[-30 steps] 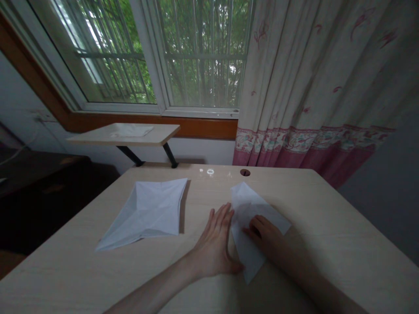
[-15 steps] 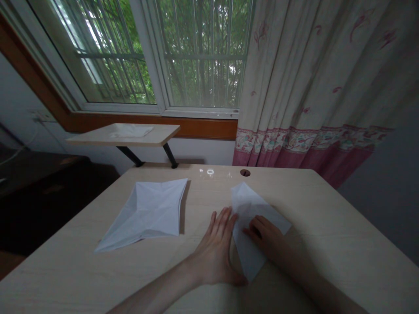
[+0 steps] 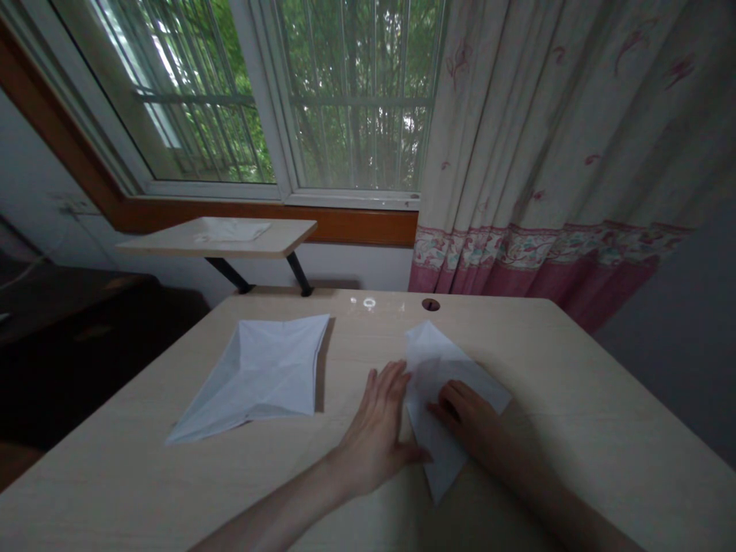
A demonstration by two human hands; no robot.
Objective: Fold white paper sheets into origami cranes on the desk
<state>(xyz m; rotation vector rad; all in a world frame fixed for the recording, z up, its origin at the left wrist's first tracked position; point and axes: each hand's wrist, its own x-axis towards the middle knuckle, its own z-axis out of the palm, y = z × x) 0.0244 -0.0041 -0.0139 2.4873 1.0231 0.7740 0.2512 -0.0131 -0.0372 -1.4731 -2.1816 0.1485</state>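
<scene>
A folded sheet of white paper (image 3: 434, 366) lies slantwise on the table in front of me. My left hand (image 3: 376, 425) is open beside its left edge. The fingers point away from me with the tips at that edge, and the thumb reaches over the lower part of the paper. On top of the sheet rests my right hand (image 3: 464, 414), its fingers curled in and closed, knuckles up; no object shows in them. To the left lies a second folded white paper piece (image 3: 276, 364) with raised, creased edges and a long point towards me. Neither hand touches it.
A small raised shelf (image 3: 287, 234) on black supports stands at the table's (image 3: 345, 491) back left, with crumpled white paper (image 3: 230, 229) on it. A round cable hole (image 3: 431, 304) sits near the back edge. Behind are a barred window and a flowered curtain (image 3: 517, 153).
My left hand has slid slightly up and left, and its thumb has lifted away from the paper's bottom corner. My right hand stays almost still on the paper.
</scene>
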